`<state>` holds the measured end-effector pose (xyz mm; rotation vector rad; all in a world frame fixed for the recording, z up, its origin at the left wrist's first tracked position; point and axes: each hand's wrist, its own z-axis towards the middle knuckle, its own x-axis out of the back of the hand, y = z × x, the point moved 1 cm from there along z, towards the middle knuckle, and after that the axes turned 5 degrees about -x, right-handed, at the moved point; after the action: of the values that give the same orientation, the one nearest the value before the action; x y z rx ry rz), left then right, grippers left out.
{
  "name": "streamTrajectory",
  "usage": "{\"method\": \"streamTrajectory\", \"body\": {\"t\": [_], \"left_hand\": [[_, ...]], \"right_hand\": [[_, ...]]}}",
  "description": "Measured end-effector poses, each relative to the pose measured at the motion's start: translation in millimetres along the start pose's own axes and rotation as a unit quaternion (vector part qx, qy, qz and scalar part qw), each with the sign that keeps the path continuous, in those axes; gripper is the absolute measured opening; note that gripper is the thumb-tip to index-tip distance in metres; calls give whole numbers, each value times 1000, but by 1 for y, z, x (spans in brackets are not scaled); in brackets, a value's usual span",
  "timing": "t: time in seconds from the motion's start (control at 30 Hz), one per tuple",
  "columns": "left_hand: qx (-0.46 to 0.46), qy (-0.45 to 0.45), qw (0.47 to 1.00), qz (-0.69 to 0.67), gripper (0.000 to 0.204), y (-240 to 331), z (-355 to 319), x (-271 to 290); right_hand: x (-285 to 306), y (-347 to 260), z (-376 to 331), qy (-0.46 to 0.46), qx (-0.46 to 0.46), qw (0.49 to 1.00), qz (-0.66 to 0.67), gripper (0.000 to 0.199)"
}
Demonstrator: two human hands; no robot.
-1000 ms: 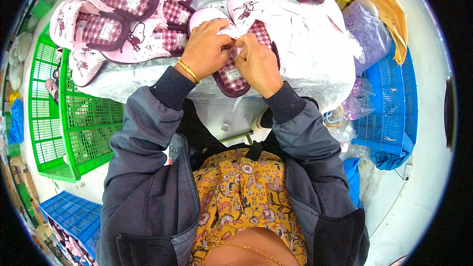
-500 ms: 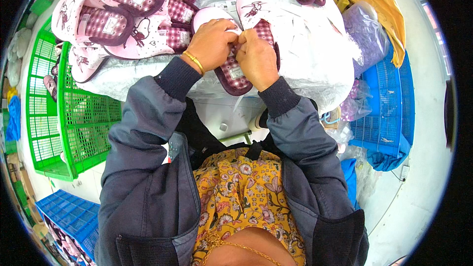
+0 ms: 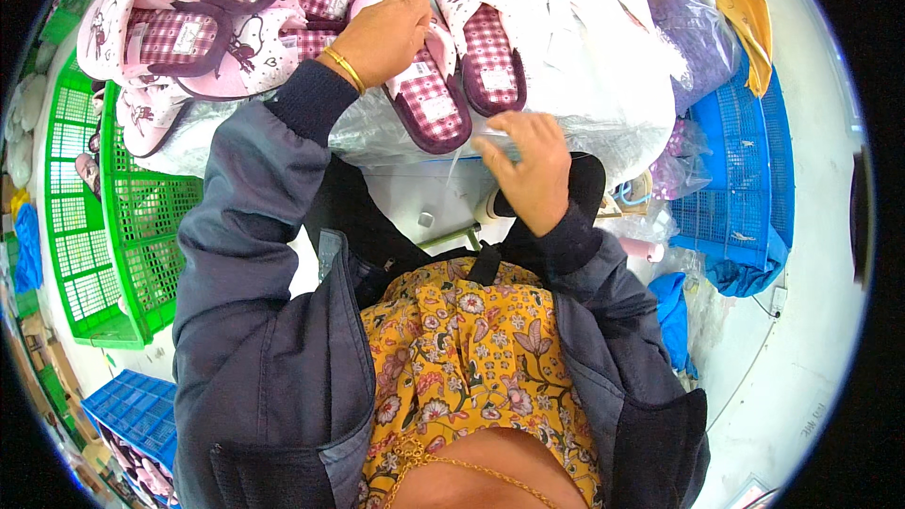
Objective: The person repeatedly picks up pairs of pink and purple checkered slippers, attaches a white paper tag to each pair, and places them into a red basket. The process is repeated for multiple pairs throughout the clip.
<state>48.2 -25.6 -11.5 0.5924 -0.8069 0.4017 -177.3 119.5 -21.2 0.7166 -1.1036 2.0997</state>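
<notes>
A pair of pink slippers with maroon checked insoles lies on a white plastic-wrapped surface (image 3: 584, 85). My left hand (image 3: 386, 36) is closed on the upper of the left slipper (image 3: 431, 106), its fingertips partly hidden. That slipper's heel points toward me. Beside it, its mate, the right slipper (image 3: 492, 58), rests with a printed dog-like figure on its upper. My right hand (image 3: 530, 168) is open below the heels, thumb and fingers apart, holding nothing. A thin white strand (image 3: 454, 166) hangs near the left slipper's heel.
More pink slippers (image 3: 184, 38) are heaped at the far left. Green plastic crates (image 3: 141, 254) stand to the left, with a blue crate (image 3: 141, 405) below them. At the right are a blue basket (image 3: 731, 179), a bagged purple bundle (image 3: 693, 42) and a yellow-orange sheet (image 3: 726, 0).
My right hand has left the slippers and drawn back toward me, opening. My left hand stays at the left slipper. The whole view has shifted slightly.
</notes>
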Motion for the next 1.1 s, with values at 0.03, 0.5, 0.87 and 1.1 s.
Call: {"method": "streamTrajectory", "body": {"t": [0.03, 0.5, 0.87, 1.1], "left_hand": [[-17, -2, 1000, 0, 10, 4, -1, 2], [11, 18, 999, 33, 12, 2, -4, -7], [16, -9, 1000, -18, 11, 5, -5, -5], [-5, -1, 1000, -2, 9, 21, -7, -3]], "right_hand": [[-1, 1, -9, 0, 1, 999, -33, 33], [-44, 14, -51, -57, -169, 983, 37, 43], [-23, 10, -33, 22, -111, 993, -12, 14], [63, -11, 48, 44, 61, 962, -264, 7]]}}
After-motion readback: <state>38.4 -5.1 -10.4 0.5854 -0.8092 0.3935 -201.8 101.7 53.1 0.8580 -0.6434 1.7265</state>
